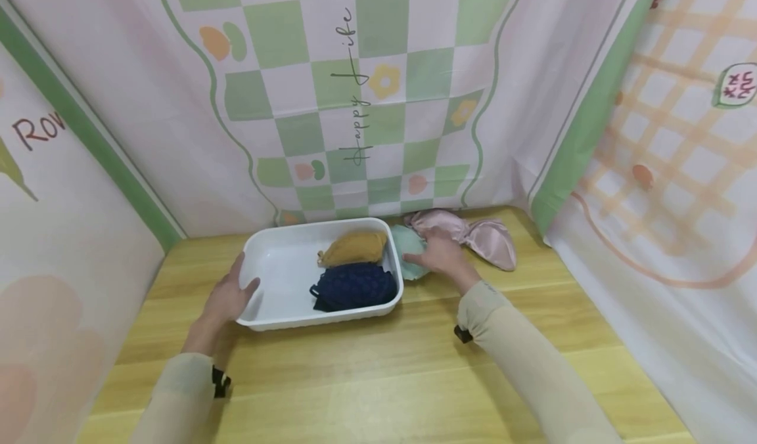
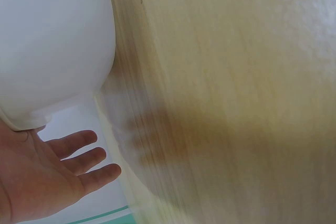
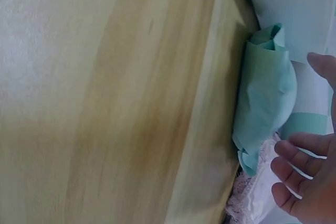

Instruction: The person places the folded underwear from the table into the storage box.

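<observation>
From the head, I see the white tray (image 1: 278, 286) on the wooden table (image 1: 355, 378), with a mustard bundle (image 1: 355, 248) and a navy bundle (image 1: 355, 288) in its right half. The mint bundle (image 1: 407, 240) sits just outside the tray's right end, a pink satin bundle (image 1: 493, 244) beyond it. The right hand (image 1: 445, 256) is over the mint one; I'd bring thumb and fingers to opposite sides and close gently, so the cloth doesn't unfold. The left hand (image 1: 227, 296), at the tray's left end, can best steady it lightly.

From the left wrist, the tray's edge meets that hand near the thumb; three fingers spread straight, apart from its wall.

From the right wrist, thumb and fingers stand well apart beside the mint bundle, pinching nothing; whether a fingertip touches it, I can't tell.
</observation>
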A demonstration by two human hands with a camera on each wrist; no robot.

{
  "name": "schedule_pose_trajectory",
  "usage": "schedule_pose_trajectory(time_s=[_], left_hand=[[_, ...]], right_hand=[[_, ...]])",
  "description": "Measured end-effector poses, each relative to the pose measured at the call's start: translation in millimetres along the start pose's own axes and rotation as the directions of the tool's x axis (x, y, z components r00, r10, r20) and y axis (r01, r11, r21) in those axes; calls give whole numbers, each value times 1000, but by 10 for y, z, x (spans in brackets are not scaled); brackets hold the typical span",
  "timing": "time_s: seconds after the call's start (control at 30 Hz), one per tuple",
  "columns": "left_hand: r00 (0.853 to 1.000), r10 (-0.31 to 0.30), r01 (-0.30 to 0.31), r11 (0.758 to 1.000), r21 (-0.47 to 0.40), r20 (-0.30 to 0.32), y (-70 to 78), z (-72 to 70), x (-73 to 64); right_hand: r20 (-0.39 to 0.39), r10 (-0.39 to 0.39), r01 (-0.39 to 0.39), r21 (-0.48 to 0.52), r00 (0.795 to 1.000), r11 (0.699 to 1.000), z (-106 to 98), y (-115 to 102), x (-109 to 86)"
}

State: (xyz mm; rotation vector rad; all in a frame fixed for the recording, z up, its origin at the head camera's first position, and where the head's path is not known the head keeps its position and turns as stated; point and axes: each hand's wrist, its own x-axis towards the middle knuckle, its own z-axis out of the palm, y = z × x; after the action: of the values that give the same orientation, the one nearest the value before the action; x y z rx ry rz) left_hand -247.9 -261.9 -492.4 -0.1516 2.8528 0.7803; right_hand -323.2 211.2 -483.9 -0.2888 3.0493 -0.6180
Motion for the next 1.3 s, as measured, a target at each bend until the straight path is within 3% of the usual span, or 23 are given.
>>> schedule_pose_trajectory(time_s=[0.23, 0.67, 0.97, 1.3], left_hand=[[1000, -9, 9, 1000, -7, 2, 28, -7, -1], [1000, -5, 5, 1000, -22, 3, 1, -9, 39], [1000, 7, -7, 1000, -17, -2, 12, -15, 24], [1000, 12, -12, 1000, -8, -7, 10, -1, 7]], right_hand=[[52, 58, -54, -73, 997, 996, 150, 15, 69], [55, 100, -91, -158, 993, 983, 239, -24, 135], [-15, 74, -76, -156, 997, 985, 274, -9, 161], [-30, 80, -82, -89, 996, 993, 273, 50, 118]])
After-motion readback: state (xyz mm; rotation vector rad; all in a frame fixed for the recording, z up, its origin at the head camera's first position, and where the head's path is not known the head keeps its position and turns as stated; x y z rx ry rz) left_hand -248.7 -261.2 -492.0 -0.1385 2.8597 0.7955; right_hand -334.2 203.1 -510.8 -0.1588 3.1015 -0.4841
